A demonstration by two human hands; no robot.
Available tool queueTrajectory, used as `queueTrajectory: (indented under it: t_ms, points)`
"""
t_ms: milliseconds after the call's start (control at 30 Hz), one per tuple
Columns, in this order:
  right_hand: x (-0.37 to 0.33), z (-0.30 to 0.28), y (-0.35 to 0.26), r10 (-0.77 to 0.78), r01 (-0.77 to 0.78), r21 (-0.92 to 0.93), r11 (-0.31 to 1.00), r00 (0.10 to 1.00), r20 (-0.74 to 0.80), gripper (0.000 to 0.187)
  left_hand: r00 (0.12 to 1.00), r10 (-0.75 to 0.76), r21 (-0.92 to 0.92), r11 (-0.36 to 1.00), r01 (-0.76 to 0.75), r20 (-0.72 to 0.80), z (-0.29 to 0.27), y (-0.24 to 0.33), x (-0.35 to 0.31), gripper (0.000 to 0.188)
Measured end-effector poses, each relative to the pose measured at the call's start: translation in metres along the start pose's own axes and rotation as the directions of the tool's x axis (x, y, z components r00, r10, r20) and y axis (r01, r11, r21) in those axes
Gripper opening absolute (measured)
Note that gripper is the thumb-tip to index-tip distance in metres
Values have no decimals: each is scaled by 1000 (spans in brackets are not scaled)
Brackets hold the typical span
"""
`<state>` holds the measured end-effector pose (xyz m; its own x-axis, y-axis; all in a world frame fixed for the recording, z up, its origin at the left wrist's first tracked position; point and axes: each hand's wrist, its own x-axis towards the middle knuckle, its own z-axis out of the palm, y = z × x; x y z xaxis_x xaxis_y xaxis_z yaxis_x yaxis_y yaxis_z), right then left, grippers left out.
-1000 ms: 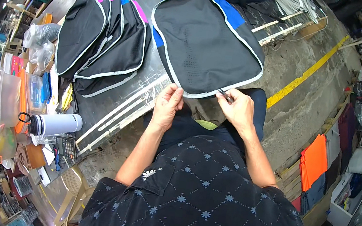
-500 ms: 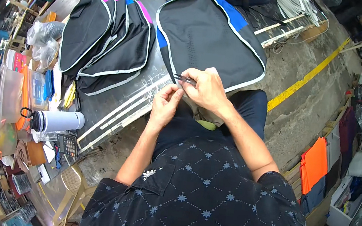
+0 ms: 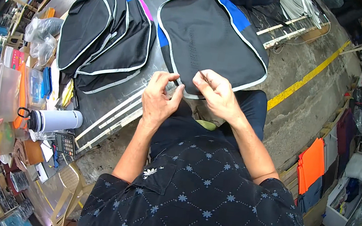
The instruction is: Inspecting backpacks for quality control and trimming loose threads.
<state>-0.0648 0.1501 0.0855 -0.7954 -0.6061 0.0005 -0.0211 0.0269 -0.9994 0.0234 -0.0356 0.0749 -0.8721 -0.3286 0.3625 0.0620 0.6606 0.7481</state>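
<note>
A black fabric bag panel (image 3: 213, 44) with pale grey piping and blue corner patches lies on the worktable in front of me. My right hand (image 3: 217, 95) is closed at its near edge around small dark thread snips (image 3: 202, 76), with just the tip showing past the fingers. Beside the panel's lower left corner, my left hand (image 3: 161, 96) has thumb and index finger apart, with nothing seen between them. To the left, several similar black pieces (image 3: 120, 54) with pink and blue patches overlap in a pile.
A white bottle (image 3: 57, 121) and a calculator (image 3: 66, 143) are at the table's left edge, near clear plastic containers (image 3: 8, 90). A bundle of pale piping (image 3: 295, 7) lies at the far right of the table. Orange sheets (image 3: 311, 164) hang at the right beyond the yellow-lined floor (image 3: 307, 77).
The hands have drawn apart. The left hand has let go of the panel's edge and spread its fingers; the right has moved right with the snips, now mostly hidden in its grip.
</note>
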Motion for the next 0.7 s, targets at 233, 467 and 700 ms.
queueTrajectory:
  t_ms: [233,467,700]
  points:
    - [-5,23,-5,133,-141,58,988,983,123,17,965,252,288,921,-263,77,-5,-15,8,20]
    - [-6,16,14,-8,6,-12,1000,991,-137,34,841,-352,-563,628,537,410,7,-47,-7,11]
    - [-2,5,7,-402,305,-591,747,915,-36,27,765,-443,-715,320,621,467,2,-54,-18,15]
